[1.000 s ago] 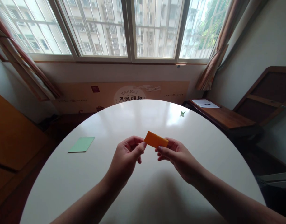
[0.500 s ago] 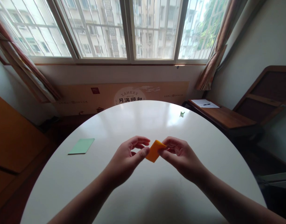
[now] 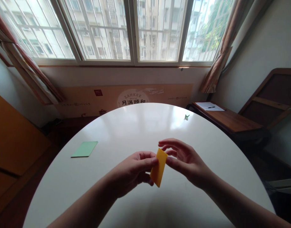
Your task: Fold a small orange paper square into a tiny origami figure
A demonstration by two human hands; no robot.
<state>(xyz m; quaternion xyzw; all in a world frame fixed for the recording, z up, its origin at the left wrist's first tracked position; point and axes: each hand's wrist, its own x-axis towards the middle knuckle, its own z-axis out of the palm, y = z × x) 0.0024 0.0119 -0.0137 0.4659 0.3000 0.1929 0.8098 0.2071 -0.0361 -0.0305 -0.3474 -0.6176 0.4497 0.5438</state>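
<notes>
Item one: folded orange-yellow paper (image 3: 159,167), centre of the frame, just below the middle, held in the air over a round white table (image 3: 104,126) with its long sides running steeply up and down. Handling, by judgement: very light, soft enough to crease yet stiffened by its layers, easily dented; best taken by a flat pinch near an edge, clear of the folds. Left hand (image 3: 132,169): pinching the paper, thumb on the near face, fingers behind. Right hand (image 3: 189,161): loosely open, thumb tip at the paper's right edge — whether it presses there, I cannot tell. Item two: green paper square (image 3: 85,149), flat, left of the frame. Item three: small green object (image 3: 186,117) (too small to identify), toward the upper right of the tabletop. Changes since the earlier frame: the orange-yellow piece is turned more upright, showing a narrower outline and reaching lower; the right hand, pinching it then, is looser now, while the left has a fuller hold.
</notes>
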